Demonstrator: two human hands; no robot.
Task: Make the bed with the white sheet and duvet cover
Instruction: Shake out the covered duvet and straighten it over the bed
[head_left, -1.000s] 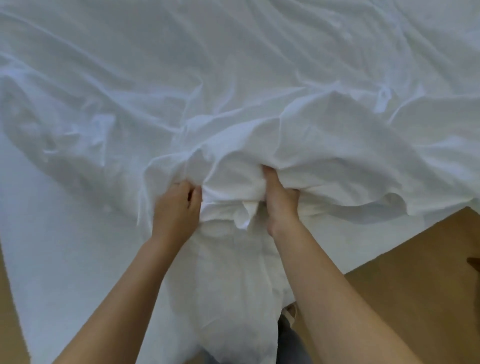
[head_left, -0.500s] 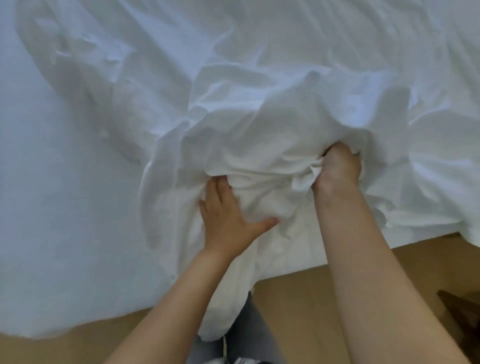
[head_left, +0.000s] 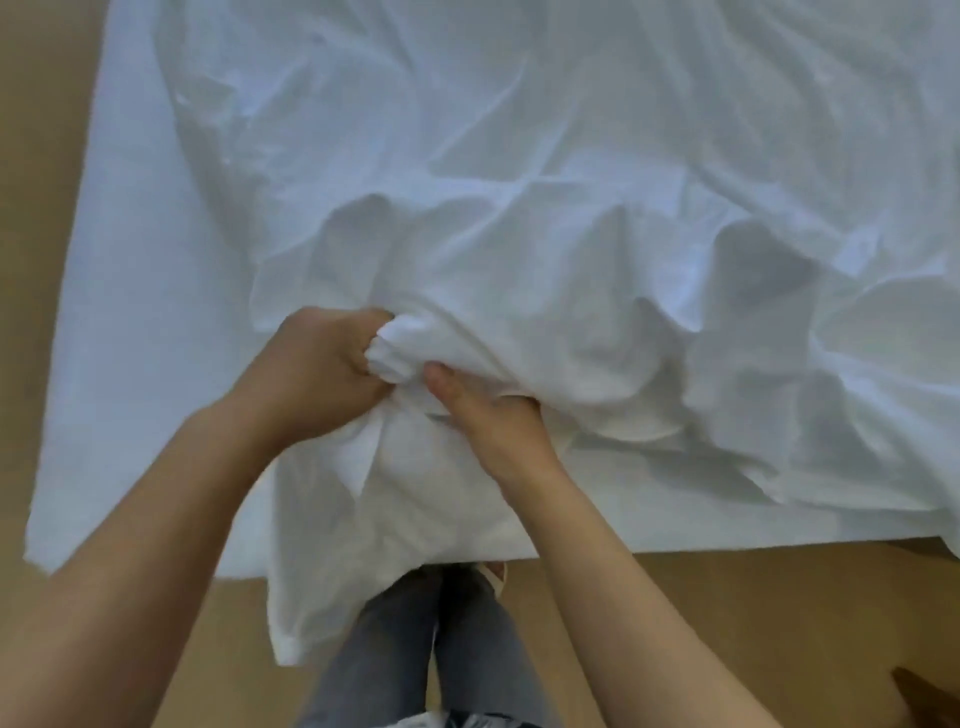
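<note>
Gripping a twisted wad of the cover (head_left: 571, 291), the left hand (head_left: 322, 364) has its fingers curled tight round the cloth, knuckles up. The right hand (head_left: 493, 421) sits just beside it, thumb laid along the top of the same bunch while the other fingers go under the fold. They are hidden there, so I cannot tell whether they are spread or together. The two hands nearly touch at the wad. The cover lies crumpled over the middle and right of the bed, puffed into rounded folds near the hands, and a loose flap of it hangs off the near edge in front of the person's jeans (head_left: 415, 649). Under it the sheet (head_left: 145, 322) lies flat and shows bare along the left side — its corner reaches the near left edge. Tan floor (head_left: 727, 623) shows to the left of the bed and below it.
</note>
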